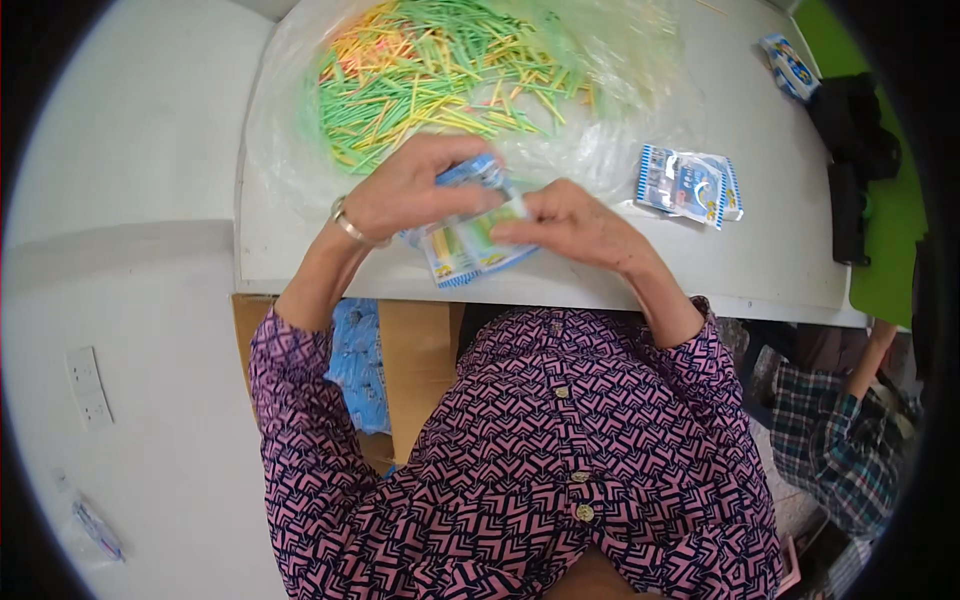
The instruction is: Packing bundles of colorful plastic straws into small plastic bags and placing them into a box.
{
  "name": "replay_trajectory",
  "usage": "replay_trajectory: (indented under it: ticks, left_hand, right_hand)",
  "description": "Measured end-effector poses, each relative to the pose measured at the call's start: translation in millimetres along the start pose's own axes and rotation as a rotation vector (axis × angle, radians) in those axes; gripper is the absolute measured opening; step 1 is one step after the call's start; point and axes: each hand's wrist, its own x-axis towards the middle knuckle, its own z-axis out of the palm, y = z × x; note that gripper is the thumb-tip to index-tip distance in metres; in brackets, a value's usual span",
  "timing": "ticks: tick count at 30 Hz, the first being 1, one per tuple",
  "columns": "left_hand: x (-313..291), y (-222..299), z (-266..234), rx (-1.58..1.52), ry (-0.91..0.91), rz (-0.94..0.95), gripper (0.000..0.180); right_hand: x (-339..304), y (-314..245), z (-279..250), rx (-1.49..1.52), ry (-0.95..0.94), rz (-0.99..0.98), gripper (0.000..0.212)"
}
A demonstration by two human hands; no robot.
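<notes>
Just above the table's front edge, both hands are at a small blue-and-white packet with green and yellow showing through its front. My left hand, a bangle on its wrist, grips the packet's upper left side, its fingers partly smeared by motion. At the right side, my right hand pinches the packet between thumb and fingers. Beyond them, a large clear plastic bag lies spread out, with a heap of thin green, yellow and orange sticks on it.
Several similar packets lie overlapping on the table to the right; another packet is farther back, beside black objects and a green panel. Below the table edge, a cardboard box stands near blue packets. Another person's plaid sleeve shows at right.
</notes>
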Motion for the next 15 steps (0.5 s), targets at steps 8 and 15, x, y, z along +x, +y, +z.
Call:
replay_trajectory:
  ticks: [8, 15]
  left_hand:
    - [-33.9, -49.3, -18.2, 0.280, -0.005, -0.130, 0.023]
    - [-22.6, -62.9, -6.7, 0.874, 0.332, 0.254, 0.033]
  right_hand:
    - [-67.6, -14.3, -63.9, -1.065, 0.754, -0.417, 0.036]
    - [-93.2, 9.1, -110.4, -1.278, 0.772, -0.129, 0.027]
